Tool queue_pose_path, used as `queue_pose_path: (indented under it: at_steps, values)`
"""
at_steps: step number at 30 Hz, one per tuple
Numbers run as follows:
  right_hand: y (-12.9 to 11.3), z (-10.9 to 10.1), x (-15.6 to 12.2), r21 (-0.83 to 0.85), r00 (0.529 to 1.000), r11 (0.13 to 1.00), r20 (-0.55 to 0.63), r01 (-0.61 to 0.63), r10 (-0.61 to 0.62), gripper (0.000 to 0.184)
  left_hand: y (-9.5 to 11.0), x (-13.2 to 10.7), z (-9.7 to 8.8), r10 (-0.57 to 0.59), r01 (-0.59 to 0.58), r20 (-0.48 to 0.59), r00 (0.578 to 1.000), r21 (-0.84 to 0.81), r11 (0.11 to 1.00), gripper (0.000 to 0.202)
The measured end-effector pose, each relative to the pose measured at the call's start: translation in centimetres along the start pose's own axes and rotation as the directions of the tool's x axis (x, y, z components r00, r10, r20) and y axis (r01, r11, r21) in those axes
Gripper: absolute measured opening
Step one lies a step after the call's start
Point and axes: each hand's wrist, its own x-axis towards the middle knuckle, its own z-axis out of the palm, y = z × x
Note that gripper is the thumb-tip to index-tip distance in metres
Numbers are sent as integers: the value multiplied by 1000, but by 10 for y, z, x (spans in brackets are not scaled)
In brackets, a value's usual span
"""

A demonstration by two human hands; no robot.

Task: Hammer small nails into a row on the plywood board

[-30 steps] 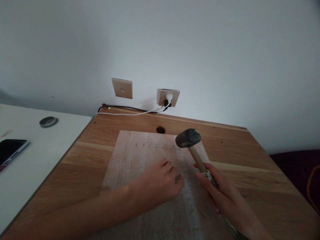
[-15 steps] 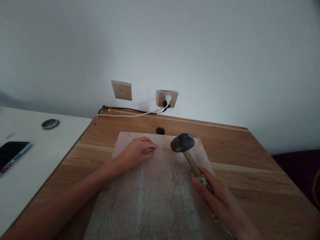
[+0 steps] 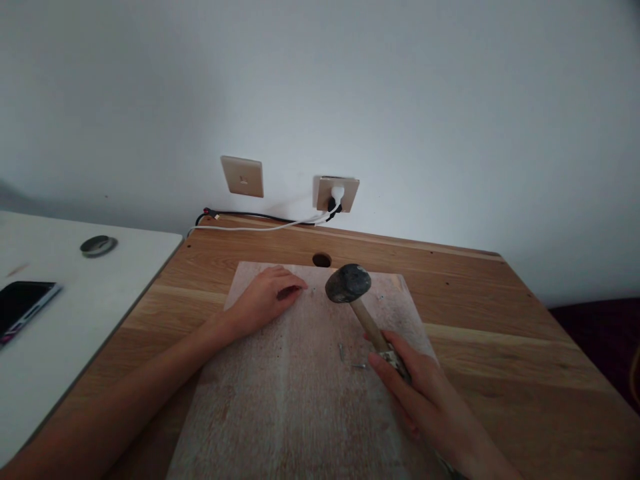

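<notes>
My right hand (image 3: 413, 383) is wrapped round the wooden handle of a rubber mallet (image 3: 349, 283). Its dark head hangs above the board, right of my left fingertips. My left hand (image 3: 267, 297) rests on the whitish wooden board (image 3: 280, 413), thumb and fingers curled into a pinch; anything between the tips is too small to make out. Just right of those tips is a tiny nail-like piece (image 3: 313, 291) on the board. Two loose nails, one nail (image 3: 341, 352) and another nail (image 3: 359, 366), lie between my hands, nearer the right.
Beneath the board is a wooden table (image 3: 480, 307) with a round cable hole (image 3: 321, 260). Cables (image 3: 260, 229) run along its back edge to a wall socket (image 3: 337, 195). On the left, a white table (image 3: 140, 267) carries a phone (image 3: 27, 303) and a small round lid (image 3: 97, 245).
The mallet and my right hand have moved a little to the left. My left hand has drawn back slightly left, its fingertips now beside the tiny piece.
</notes>
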Motion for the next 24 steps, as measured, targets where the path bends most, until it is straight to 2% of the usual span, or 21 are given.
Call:
queue_pose_path:
  at_steps: [4, 7, 13, 17, 21, 24]
  values:
    - [-5, 4, 6, -58, 1000, 998, 23, 12, -10, 62, 1, 2, 0, -1, 0, -6, 1000, -40, 999, 15]
    - [-15, 7, 11, -126, 996, 990, 76, 56, -47, 61, 5, 4, -3, -78, 80, 17, 997, -87, 993, 16]
    - [-33, 13, 22, -135, 980, 982, 166, 135, -112, 53, 10, 5, -4, -213, 218, 52, 976, -153, 964, 50]
    - [-36, 17, 28, -158, 971, 977, 210, 146, -111, 55, 8, 1, -3, -223, 228, 44, 974, -178, 957, 59]
    - [-37, 15, 30, -174, 972, 980, 230, 94, -52, 64, 7, 1, -5, -197, 204, 52, 979, -202, 958, 56]
    - [-38, 9, 30, -182, 971, 979, 233, 90, -45, 62, 4, 2, -5, -184, 192, 60, 981, -186, 964, 51]
